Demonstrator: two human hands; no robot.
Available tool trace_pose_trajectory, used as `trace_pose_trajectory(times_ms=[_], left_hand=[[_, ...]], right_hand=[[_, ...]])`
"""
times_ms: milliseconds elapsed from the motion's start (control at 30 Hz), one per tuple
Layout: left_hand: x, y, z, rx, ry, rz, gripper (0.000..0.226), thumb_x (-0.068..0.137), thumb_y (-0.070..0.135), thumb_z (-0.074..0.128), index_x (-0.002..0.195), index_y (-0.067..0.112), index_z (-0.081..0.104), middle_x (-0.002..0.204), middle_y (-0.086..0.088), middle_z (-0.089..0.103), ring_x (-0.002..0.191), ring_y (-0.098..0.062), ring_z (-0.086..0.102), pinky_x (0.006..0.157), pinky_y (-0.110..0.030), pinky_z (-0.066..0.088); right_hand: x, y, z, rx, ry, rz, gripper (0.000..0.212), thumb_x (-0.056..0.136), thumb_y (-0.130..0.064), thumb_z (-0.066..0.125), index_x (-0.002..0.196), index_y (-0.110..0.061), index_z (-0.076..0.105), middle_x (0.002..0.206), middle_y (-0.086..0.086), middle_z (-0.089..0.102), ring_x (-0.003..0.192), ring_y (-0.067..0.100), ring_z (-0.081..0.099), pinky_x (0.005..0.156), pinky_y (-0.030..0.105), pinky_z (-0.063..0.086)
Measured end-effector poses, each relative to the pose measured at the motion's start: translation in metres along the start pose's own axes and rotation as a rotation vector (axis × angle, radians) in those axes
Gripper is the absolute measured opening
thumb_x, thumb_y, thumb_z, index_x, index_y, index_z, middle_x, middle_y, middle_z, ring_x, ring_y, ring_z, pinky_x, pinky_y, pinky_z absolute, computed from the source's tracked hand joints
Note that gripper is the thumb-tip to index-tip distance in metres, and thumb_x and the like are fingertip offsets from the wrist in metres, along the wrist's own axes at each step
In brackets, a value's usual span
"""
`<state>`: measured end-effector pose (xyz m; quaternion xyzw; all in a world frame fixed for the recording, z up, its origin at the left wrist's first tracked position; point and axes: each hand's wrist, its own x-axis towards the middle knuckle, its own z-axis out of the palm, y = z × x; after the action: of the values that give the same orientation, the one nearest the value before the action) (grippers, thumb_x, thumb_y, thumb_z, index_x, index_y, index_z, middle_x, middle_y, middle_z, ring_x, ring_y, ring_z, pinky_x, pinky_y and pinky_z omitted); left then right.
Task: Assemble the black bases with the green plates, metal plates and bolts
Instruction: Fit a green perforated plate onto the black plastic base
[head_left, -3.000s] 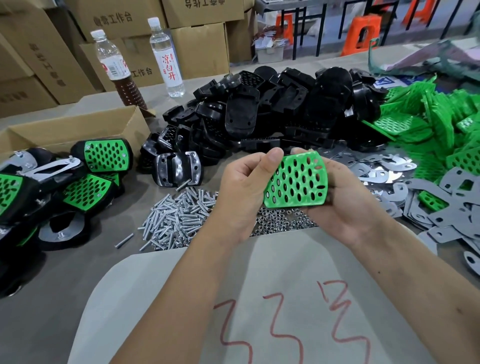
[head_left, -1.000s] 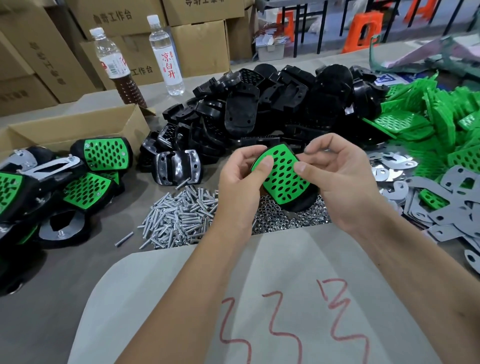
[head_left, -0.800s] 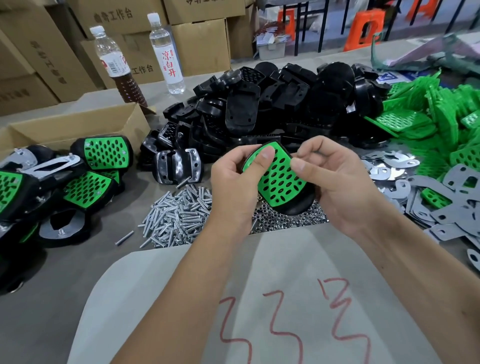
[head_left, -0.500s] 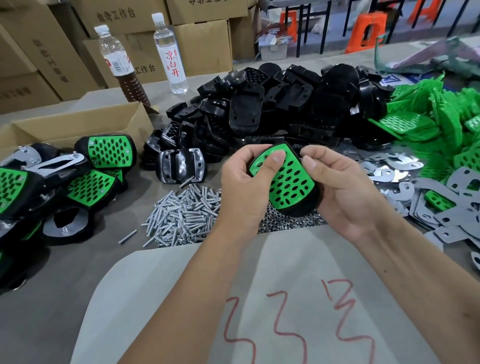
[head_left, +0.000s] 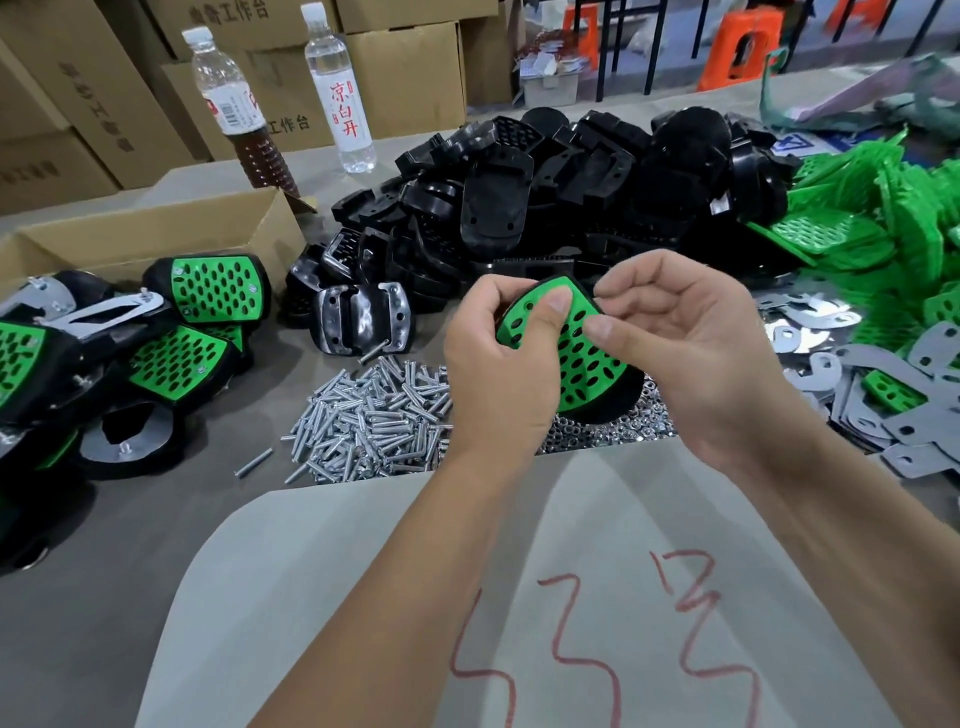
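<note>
Assembly bench, mid-job: both hands hold one unit above the nut pile, a green plate (head_left: 574, 348) seated on a black base (head_left: 605, 408). Left hand (head_left: 506, 374) is closed around the unit's left edge, thumb pressing the plate; right hand (head_left: 696, 353) supports the far side, thumb on the plate and the other fingers curled loosely, not clamped. No bolt or metal plate shows on this unit yet, so it looks roughly half built; the underside is hidden.

Done so far, judging by the left of the bench: a small cluster of finished units (head_left: 156, 338), green faces w/ bolts and metal brackets fitted. Left to do looks like far more: a big heap of bare black bases (head_left: 571, 182) at center back, loose green plates (head_left: 883, 234) at right, metal plates (head_left: 909, 410) beside them, bolts (head_left: 374, 415) and nuts (head_left: 608, 428) piled in front.

Surface is a grey table (head_left: 104, 597) w/ a pale sheet (head_left: 363, 597) marked in red. Behind: an open cardboard box (head_left: 156, 234), two bottles (head_left: 332, 88), stacked cartons, orange stools (head_left: 743, 41) in a storeroom-type space.
</note>
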<state>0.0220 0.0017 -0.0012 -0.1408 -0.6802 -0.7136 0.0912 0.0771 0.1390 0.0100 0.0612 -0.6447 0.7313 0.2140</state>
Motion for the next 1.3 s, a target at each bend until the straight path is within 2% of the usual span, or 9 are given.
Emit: trace_pose_trajectory(times_ms=[167,300,400,600,700,800,933,1067,1300], left_hand=[[-0.005,0.001,0.007,-0.124,-0.023,-0.148,0.024,0.083,0.035,0.071,0.092,0.013,0.07,0.08,0.006,0.067,0.073,-0.007,0.061,0.068,-0.029,0.051],[-0.001,0.003,0.004,-0.172,-0.023,-0.17,0.031,0.084,0.035,0.07,0.099,0.008,0.071,0.082,0.006,0.069,0.075,-0.007,0.063,0.068,-0.027,0.053],[-0.005,0.005,0.005,-0.11,-0.062,-0.138,0.031,0.086,0.037,0.068,0.102,0.011,0.068,0.087,0.004,0.068,0.079,-0.008,0.063,0.071,-0.027,0.053],[-0.01,0.004,0.006,-0.017,-0.045,-0.129,0.025,0.088,0.041,0.066,0.101,0.019,0.065,0.094,0.003,0.07,0.085,-0.009,0.066,0.077,-0.036,0.059],[-0.009,0.006,0.006,-0.023,-0.029,-0.142,0.028,0.092,0.04,0.065,0.104,0.015,0.067,0.096,0.0,0.071,0.084,-0.007,0.065,0.075,-0.03,0.056],[-0.006,0.006,0.006,-0.021,0.002,-0.176,0.021,0.096,0.034,0.068,0.103,0.014,0.068,0.098,-0.005,0.073,0.086,-0.013,0.067,0.081,-0.041,0.06],[-0.007,0.007,0.009,-0.018,0.008,-0.199,0.015,0.099,0.032,0.067,0.101,0.017,0.065,0.093,0.001,0.071,0.083,-0.01,0.066,0.076,-0.036,0.058],[-0.008,0.006,0.013,-0.01,0.032,-0.218,0.014,0.101,0.03,0.066,0.101,0.016,0.065,0.091,0.003,0.071,0.08,-0.007,0.065,0.073,-0.03,0.055],[-0.007,0.007,0.016,-0.137,0.018,-0.324,0.017,0.1,0.029,0.068,0.1,0.012,0.068,0.077,0.01,0.07,0.072,-0.006,0.065,0.068,-0.029,0.054]], right_hand=[[-0.001,0.0,-0.005,-0.014,-0.011,0.002,0.026,0.083,0.006,0.079,0.099,-0.014,0.072,0.085,0.001,0.071,0.078,0.015,0.066,0.078,0.026,0.056],[-0.002,0.002,0.005,0.123,0.077,0.116,0.022,0.081,-0.017,0.079,0.101,-0.012,0.072,0.083,0.004,0.074,0.081,0.021,0.069,0.078,0.037,0.06],[0.0,0.004,0.001,0.203,0.109,0.284,0.032,0.084,-0.027,0.072,0.109,-0.006,0.073,0.094,0.014,0.074,0.084,0.026,0.072,0.071,0.041,0.061],[0.001,0.006,-0.006,0.089,-0.03,0.311,0.032,0.098,-0.027,0.062,0.099,0.0,0.079,0.106,0.029,0.075,0.095,0.039,0.074,0.087,0.052,0.062],[0.001,0.003,-0.007,0.014,-0.056,0.229,0.018,0.091,-0.024,0.074,0.097,-0.008,0.079,0.099,0.023,0.076,0.088,0.031,0.073,0.081,0.047,0.062],[-0.001,0.003,-0.003,-0.124,-0.058,0.126,0.018,0.081,-0.011,0.081,0.098,-0.006,0.076,0.095,0.02,0.075,0.087,0.03,0.071,0.082,0.052,0.061],[-0.003,0.002,0.0,-0.128,-0.056,0.077,0.012,0.088,0.005,0.076,0.096,-0.002,0.072,0.089,0.012,0.072,0.086,0.024,0.068,0.08,0.045,0.058],[-0.002,0.003,-0.002,-0.084,-0.073,0.079,0.009,0.088,0.007,0.074,0.092,0.002,0.068,0.082,0.01,0.068,0.079,0.023,0.065,0.07,0.034,0.056],[-0.003,0.006,-0.003,0.072,-0.103,0.157,0.011,0.087,-0.003,0.075,0.09,-0.009,0.066,0.087,0.013,0.065,0.082,0.027,0.061,0.073,0.04,0.055]])
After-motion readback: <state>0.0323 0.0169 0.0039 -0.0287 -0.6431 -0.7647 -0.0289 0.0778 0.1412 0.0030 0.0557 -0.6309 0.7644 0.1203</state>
